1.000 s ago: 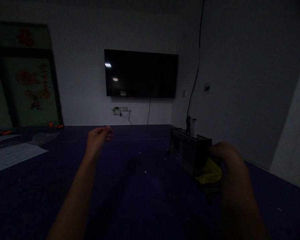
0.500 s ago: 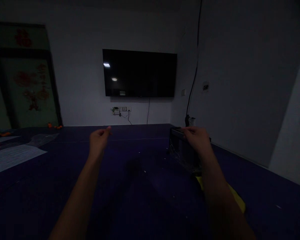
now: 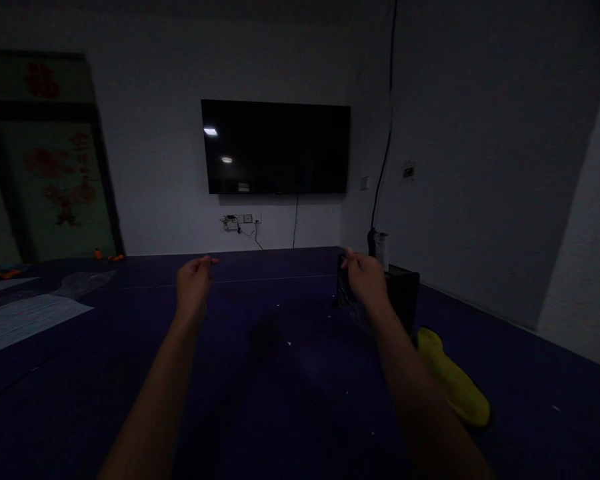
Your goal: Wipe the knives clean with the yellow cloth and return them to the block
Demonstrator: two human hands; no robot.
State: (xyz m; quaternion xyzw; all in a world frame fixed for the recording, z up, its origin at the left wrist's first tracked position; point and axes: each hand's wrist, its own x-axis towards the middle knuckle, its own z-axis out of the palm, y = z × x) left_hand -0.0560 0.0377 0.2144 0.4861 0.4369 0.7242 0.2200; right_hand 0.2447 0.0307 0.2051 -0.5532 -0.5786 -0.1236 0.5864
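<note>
My left hand is held up in front of me, left of the middle, its thumb and fingers pinched together. At about the same height, my right hand is closed in a similar pinch. Whatever either hand may hold is too small or too dark to make out. Behind my right hand stands a dark box-like object, partly covered by the hand and wrist. A yellow, elongated item with a dark edge lies beside my right forearm.
A dark blue surface with small white specks spreads below. Papers and clear plastic lie at left, near small orange objects. A television hangs on the far wall above sockets and cords. A black cable runs down the corner.
My right hand has moved left, uncovering more of the dark box and the yellow item. My left hand has barely shifted, still pinched. The view has turned slightly.
</note>
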